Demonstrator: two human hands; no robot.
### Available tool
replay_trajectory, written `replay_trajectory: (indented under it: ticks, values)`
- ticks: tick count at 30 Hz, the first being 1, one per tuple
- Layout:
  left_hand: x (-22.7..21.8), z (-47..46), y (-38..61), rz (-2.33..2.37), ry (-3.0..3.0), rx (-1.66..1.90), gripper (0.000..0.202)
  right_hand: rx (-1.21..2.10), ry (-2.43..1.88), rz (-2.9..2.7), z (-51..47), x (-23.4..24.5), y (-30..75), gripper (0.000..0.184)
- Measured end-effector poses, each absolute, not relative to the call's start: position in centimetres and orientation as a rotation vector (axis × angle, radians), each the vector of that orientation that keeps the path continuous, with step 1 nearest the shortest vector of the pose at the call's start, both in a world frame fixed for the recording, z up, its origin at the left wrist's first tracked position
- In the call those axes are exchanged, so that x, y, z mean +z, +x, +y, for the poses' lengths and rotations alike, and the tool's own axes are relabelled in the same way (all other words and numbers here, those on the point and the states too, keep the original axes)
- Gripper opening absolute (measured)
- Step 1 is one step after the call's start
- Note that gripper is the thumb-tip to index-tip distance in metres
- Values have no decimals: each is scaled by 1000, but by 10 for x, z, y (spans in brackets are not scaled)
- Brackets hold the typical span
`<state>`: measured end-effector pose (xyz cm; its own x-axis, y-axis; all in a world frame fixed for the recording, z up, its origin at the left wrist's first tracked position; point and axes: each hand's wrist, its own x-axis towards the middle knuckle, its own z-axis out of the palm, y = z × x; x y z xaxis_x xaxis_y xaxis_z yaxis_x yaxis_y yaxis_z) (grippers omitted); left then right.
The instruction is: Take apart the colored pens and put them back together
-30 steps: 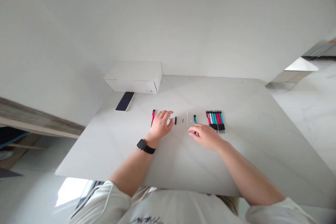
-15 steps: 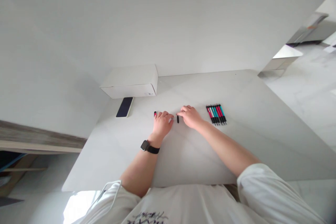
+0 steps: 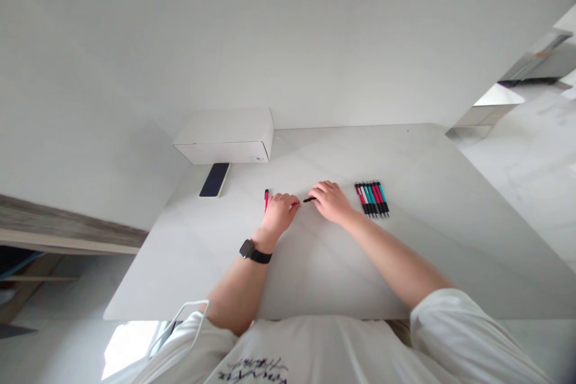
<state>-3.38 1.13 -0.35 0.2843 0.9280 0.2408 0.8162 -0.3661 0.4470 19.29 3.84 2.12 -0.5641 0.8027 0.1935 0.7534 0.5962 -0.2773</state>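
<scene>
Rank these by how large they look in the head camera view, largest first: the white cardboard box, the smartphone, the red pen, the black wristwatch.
1. white cardboard box
2. smartphone
3. red pen and black wristwatch: these look too alike to rank, and the watch is nearer the camera.

A short black pen barrel (image 3: 309,199) lies roughly crosswise, well apart from a slim red pen (image 3: 266,199) lying lengthwise to its left. Further right, pink, white and teal pens (image 3: 371,198) lie side by side in a tight row.

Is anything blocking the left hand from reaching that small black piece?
Nothing visible does: the left hand sits right beside the black pen part, whose other end is at the right hand.
</scene>
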Motion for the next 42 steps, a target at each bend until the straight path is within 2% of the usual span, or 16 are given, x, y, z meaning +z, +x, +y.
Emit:
replay_trajectory:
  ticks: [6, 17, 27, 42]
  values:
    - [4, 5, -19, 1375, 2071, 873, 17, 325, -1259, -2220, 13, 16, 222, 17]
    - [-18, 7, -13, 1208, 1463, 1078, 28, 378, -1018, -2038, 9, -7, 227, 19]
    - [-16, 4, -7, 1128, 1395, 1106, 31, 398, -1048, -2001, 5, -8, 224, 15]
    - [-21, 5, -6, 1096, 1429, 1093, 30, 392, -1024, -1995, 4, -8, 223, 19]
